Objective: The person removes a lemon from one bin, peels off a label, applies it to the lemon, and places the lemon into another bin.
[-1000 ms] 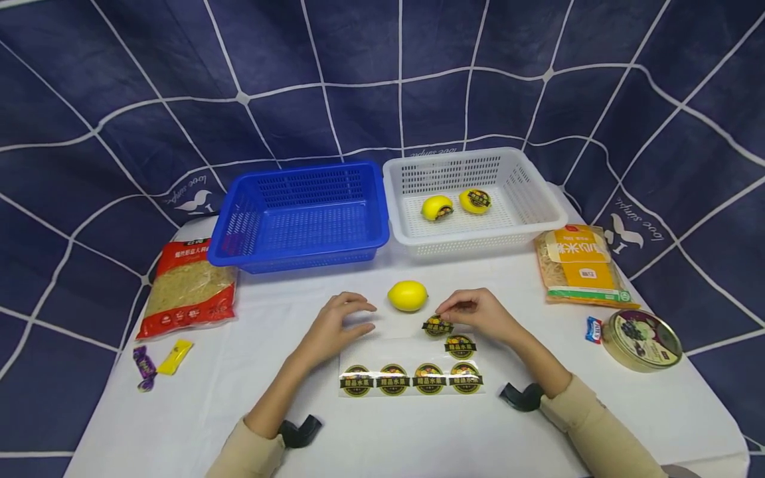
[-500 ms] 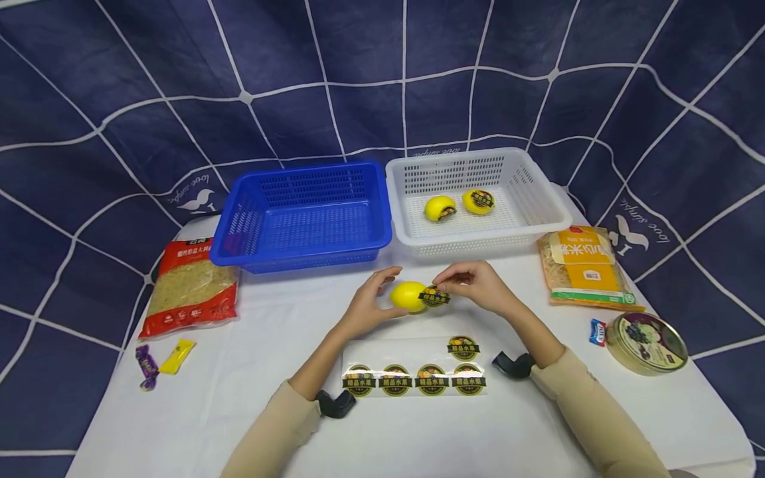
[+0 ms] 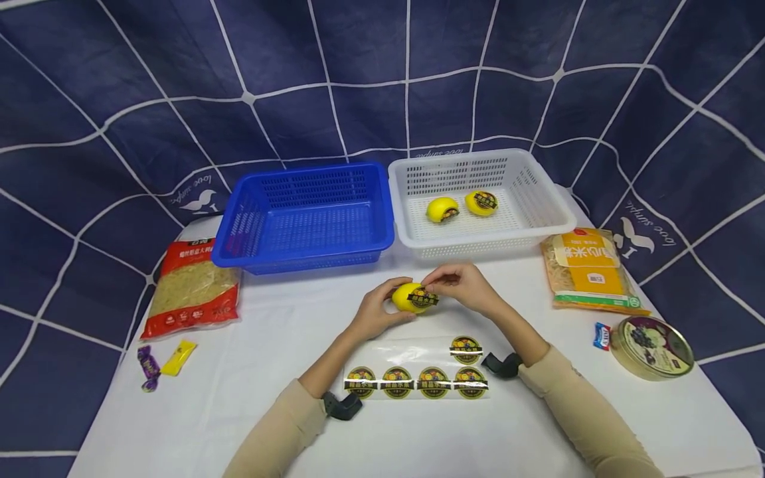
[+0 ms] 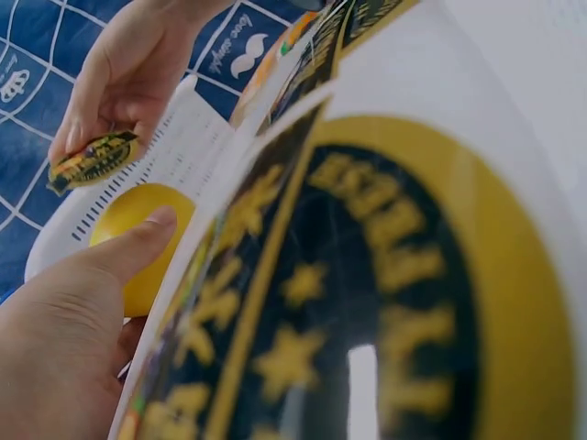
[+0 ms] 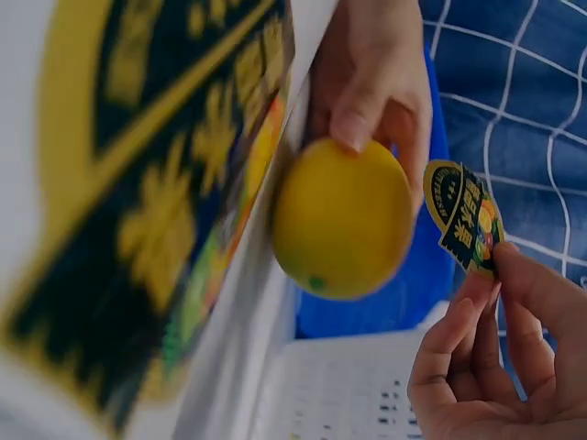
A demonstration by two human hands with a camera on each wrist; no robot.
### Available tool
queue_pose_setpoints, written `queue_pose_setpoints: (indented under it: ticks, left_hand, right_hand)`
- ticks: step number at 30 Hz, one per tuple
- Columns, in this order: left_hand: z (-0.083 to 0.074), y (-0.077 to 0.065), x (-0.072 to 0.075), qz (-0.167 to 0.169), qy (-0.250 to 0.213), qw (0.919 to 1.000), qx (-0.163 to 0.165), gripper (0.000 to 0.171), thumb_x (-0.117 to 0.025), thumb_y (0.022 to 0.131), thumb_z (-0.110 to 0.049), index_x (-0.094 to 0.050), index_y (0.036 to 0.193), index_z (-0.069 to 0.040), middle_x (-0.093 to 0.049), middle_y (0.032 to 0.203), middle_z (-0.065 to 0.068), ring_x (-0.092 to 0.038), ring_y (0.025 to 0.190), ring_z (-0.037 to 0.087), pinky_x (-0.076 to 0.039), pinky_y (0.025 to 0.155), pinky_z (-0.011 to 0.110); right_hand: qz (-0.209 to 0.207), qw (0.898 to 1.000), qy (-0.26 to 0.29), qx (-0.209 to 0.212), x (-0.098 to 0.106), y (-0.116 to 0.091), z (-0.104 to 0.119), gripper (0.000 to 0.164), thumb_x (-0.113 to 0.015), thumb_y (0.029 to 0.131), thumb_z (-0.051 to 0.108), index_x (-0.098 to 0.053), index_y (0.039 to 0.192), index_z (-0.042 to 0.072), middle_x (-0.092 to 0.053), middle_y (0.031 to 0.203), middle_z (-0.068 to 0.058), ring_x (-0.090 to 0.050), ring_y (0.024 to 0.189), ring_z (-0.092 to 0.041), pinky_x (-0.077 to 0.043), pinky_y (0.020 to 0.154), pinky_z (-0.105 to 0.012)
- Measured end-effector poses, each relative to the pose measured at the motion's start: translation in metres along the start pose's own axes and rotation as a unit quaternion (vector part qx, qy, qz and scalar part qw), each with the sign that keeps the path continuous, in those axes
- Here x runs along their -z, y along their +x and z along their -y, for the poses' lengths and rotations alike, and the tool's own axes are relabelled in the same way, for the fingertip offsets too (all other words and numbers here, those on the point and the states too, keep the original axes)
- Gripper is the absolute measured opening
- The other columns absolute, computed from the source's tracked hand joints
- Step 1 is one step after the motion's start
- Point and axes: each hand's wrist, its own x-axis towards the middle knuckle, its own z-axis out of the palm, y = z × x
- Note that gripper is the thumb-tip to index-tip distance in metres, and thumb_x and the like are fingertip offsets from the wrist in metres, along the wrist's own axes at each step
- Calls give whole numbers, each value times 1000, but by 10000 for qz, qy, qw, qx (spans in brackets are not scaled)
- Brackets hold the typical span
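Observation:
A yellow lemon [image 3: 404, 297] lies on the white tablecloth in front of the baskets. My left hand [image 3: 378, 312] grips it from the left, thumb on the near side and fingers on the far side. Between thumb and fingertips, my right hand [image 3: 463, 287] pinches a round black-and-gold sticker [image 5: 466, 215] by its edge. In the head view the sticker overlaps the lemon's right side; the right wrist view has it beside the lemon. Just nearer lies a clear sticker sheet [image 3: 388, 352] with several like stickers on it.
Behind stand a blue basket [image 3: 299, 257] and a white basket [image 3: 484, 236], the white one holding two stickered lemons [image 3: 481, 203]. Pasta bag [image 3: 194, 285] and wrapped candies [image 3: 178, 358] lie left. A noodle bag [image 3: 592, 269], small blue candy [image 3: 601, 336] and round tin [image 3: 651, 348] are right.
My right hand has carried the sticker from beside the sheet up and left to the lemon. My left hand has moved right and taken hold of the lemon.

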Motion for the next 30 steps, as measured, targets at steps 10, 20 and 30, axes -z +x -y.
queue_pose_setpoints:
  ticks: [10, 20, 30]
  left_hand:
    - [-3, 0, -1, -135, -33, 9999, -33, 66, -83, 68, -19, -53, 127, -14, -57, 123, 4, -56, 108, 17, -48, 92, 27]
    - [-41, -2, 12, -168, -48, 9998, -106, 62, -81, 67, -5, -54, 122, 0, -58, 119, 14, -58, 104, 26, -49, 90, 25]
    - [-40, -2, 12, -114, -21, 9999, -56, 61, -81, 68, -6, -54, 122, -1, -59, 119, 13, -58, 103, 25, -49, 89, 26]
  right_hand:
    - [-502, 9952, -784, 303, -18, 1, -5, 10, -68, 81, -1, -69, 91, -4, -68, 85, -14, -62, 75, -27, -55, 68, -35]
    - [-952, 9874, -1140, 549, -24, 11, -44, 11, -73, 79, 7, -72, 89, 4, -69, 82, -7, -62, 74, -23, -54, 67, -41]
    - [-1095, 9851, -1139, 683, -26, 10, -50, 9, -75, 78, 12, -73, 86, 11, -66, 78, 4, -61, 70, -11, -56, 65, -30]
